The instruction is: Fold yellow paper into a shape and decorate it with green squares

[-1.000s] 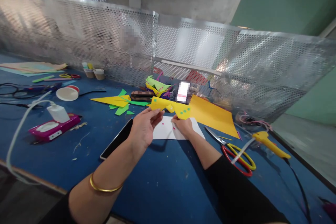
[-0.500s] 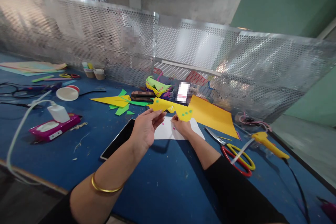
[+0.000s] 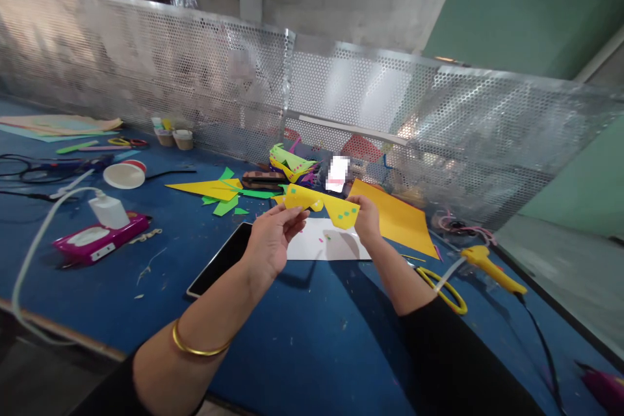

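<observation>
A yellow paper mask point(image 3: 326, 202) with green dots is held up above the table, spread between my two hands. My left hand point(image 3: 271, 237) pinches its left end between thumb and fingers. At the right end, the fingers of my right hand point(image 3: 367, 220) close on the edge, partly hidden behind the paper. Below the mask lies a white sheet point(image 3: 312, 248) with a few tiny pink and green bits on it. Behind it sits a pile of similar green, yellow and purple paper pieces point(image 3: 292, 161).
Yellow paper point(image 3: 407, 221), scissors point(image 3: 451, 292) and a yellow glue gun point(image 3: 492, 270) lie to the right. A black-screened tablet point(image 3: 221, 260), green scraps point(image 3: 227, 205), a paper cup point(image 3: 125, 174) and a purple power strip point(image 3: 104, 240) are leftward. A perforated metal screen point(image 3: 195, 71) backs the table.
My right hand has moved up and right from the white sheet to the right end of the mask, now gripping it. The left hand keeps its hold.
</observation>
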The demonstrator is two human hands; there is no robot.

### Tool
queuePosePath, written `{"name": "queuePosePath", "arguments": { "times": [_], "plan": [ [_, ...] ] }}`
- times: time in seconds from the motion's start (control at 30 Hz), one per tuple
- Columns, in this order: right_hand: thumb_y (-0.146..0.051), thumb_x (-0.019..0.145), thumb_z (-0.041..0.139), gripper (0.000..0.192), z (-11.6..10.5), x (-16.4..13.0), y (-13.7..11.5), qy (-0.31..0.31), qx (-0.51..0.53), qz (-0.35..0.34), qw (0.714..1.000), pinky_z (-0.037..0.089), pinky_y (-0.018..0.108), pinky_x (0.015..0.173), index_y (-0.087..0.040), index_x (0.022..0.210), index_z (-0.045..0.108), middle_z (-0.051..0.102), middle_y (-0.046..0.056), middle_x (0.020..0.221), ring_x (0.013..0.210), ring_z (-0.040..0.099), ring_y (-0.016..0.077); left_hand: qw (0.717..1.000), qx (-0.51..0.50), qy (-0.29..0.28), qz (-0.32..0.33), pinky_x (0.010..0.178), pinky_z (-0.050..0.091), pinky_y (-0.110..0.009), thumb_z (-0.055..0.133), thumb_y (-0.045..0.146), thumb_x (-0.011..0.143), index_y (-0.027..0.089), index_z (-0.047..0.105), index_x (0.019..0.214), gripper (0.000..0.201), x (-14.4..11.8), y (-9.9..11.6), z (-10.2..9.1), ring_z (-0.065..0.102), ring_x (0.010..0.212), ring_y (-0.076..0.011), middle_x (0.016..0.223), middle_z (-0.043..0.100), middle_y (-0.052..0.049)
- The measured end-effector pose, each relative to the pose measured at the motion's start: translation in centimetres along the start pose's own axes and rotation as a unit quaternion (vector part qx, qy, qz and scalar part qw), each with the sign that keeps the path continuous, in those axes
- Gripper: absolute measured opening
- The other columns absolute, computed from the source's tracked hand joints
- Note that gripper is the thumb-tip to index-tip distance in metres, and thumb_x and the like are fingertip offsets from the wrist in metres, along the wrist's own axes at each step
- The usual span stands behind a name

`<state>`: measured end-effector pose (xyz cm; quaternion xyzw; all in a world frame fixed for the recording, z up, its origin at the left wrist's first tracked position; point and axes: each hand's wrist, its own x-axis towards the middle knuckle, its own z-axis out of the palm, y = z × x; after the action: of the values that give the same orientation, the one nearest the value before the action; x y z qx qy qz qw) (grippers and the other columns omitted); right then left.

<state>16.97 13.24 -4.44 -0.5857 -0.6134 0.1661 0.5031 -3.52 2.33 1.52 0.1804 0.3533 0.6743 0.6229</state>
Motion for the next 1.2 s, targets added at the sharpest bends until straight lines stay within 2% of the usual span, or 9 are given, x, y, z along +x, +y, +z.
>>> {"name": "queuePosePath", "arguments": {
  "times": [0.1, 0.23, 0.47, 0.53, 0.67, 0.77, 1.0, 1.1, 1.2],
  "plan": [
    [-0.037, 0.072, 0.053, 0.025, -2.2, -0.3, -0.2, 0.043, 0.058, 0.017, 0.997, 0.051, 0.031, 0.063, -0.017, 0.083, 0.063, 0.071, 0.006, 0.076, 0.068, 0.066, 0.0197, 1.000, -0.004, -0.005, -0.002, 0.058, 0.056, -0.017, 0.066, -0.003, 0.076, 0.012, 0.069, 0.073, 0.016, -0.2, 0.1, 0.1, 0.069, 0.061, -0.0097, 0.071, 0.074, -0.005],
    [-0.036, 0.070, 0.059, 0.022, -5.2, -2.4, -1.0, 0.065, 0.106, 0.012, 0.992, 0.051, 0.032, 0.065, -0.017, 0.081, 0.064, 0.070, 0.004, 0.071, 0.064, 0.065, 0.0181, 1.000, 0.012, -0.022, -0.011, 0.059, 0.056, -0.017, 0.067, -0.002, 0.076, 0.012, 0.070, 0.073, 0.014, -0.8, -0.3, 0.1, 0.069, 0.060, -0.0099, 0.072, 0.074, -0.005],
    [-0.034, 0.079, 0.063, 0.020, -9.1, -8.3, -4.1, 0.134, 0.124, -0.054, 0.982, 0.051, 0.037, 0.082, -0.019, 0.092, 0.066, 0.071, 0.003, 0.080, 0.080, 0.068, 0.0199, 0.990, 0.104, -0.067, -0.062, 0.057, 0.054, -0.016, 0.074, 0.002, 0.071, 0.012, 0.073, 0.080, 0.014, -2.2, -2.4, 0.3, 0.071, 0.063, -0.0121, 0.074, 0.076, -0.005],
    [-0.033, 0.081, 0.065, 0.016, -9.4, -9.8, -5.2, 0.120, 0.120, -0.070, 0.983, 0.052, 0.037, 0.082, -0.020, 0.091, 0.067, 0.072, 0.003, 0.083, 0.082, 0.069, 0.0205, 0.984, 0.135, -0.087, -0.078, 0.056, 0.053, -0.016, 0.075, 0.005, 0.070, 0.012, 0.075, 0.083, 0.015, -2.7, -3.1, 0.3, 0.072, 0.065, -0.0127, 0.077, 0.077, -0.006],
    [-0.030, 0.084, 0.064, 0.012, -9.3, -11.7, -6.5, 0.037, 0.060, -0.117, 0.991, 0.052, 0.035, 0.081, -0.022, 0.092, 0.068, 0.072, 0.003, 0.088, 0.084, 0.068, 0.0193, 0.974, 0.173, -0.115, -0.097, 0.054, 0.052, -0.017, 0.076, 0.008, 0.069, 0.014, 0.076, 0.082, 0.014, -3.4, -4.2, 0.2, 0.072, 0.065, -0.0130, 0.082, 0.078, -0.005],
    [-0.027, 0.085, 0.063, 0.010, -9.1, -12.0, -6.7, -0.004, 0.022, -0.136, 0.990, 0.051, 0.034, 0.080, -0.022, 0.091, 0.068, 0.071, 0.003, 0.085, 0.082, 0.067, 0.0187, 0.968, 0.190, -0.125, -0.106, 0.054, 0.050, -0.017, 0.077, 0.010, 0.068, 0.014, 0.077, 0.083, 0.016, -3.5, -4.5, 0.1, 0.071, 0.063, -0.0123, 0.078, 0.077, -0.004],
    [-0.025, 0.084, 0.062, 0.006, -8.7, -12.2, -6.7, -0.055, 0.053, -0.132, 0.988, 0.052, 0.030, 0.073, -0.021, 0.084, 0.066, 0.072, 0.002, 0.080, 0.075, 0.066, 0.0166, 0.954, 0.233, -0.145, -0.122, 0.057, 0.048, -0.018, 0.077, 0.013, 0.067, 0.011, 0.075, 0.085, 0.018, -3.6, -4.5, 0.2, 0.070, 0.063, -0.0115, 0.073, 0.074, -0.004],
    [-0.024, 0.084, 0.062, 0.006, -8.8, -12.2, -6.7, -0.051, 0.047, -0.124, 0.990, 0.051, 0.030, 0.074, -0.021, 0.084, 0.067, 0.071, 0.001, 0.080, 0.077, 0.066, 0.0160, 0.950, 0.250, -0.159, -0.102, 0.061, 0.049, -0.019, 0.078, 0.018, 0.069, 0.012, 0.071, 0.091, 0.023, -3.7, -4.5, 0.2, 0.071, 0.068, -0.0122, 0.082, 0.076, -0.004],
    [-0.025, 0.083, 0.062, 0.007, -9.1, -12.0, -6.7, -0.057, 0.046, -0.104, 0.992, 0.051, 0.030, 0.075, -0.020, 0.085, 0.067, 0.071, 0.002, 0.082, 0.079, 0.066, 0.0162, 0.950, 0.266, -0.157, -0.045, 0.061, 0.049, -0.022, 0.079, 0.024, 0.070, 0.018, 0.061, 0.089, 0.027, -3.8, -4.3, 0.1, 0.072, 0.069, -0.0161, 0.072, 0.073, 0.000]
  ]
}}
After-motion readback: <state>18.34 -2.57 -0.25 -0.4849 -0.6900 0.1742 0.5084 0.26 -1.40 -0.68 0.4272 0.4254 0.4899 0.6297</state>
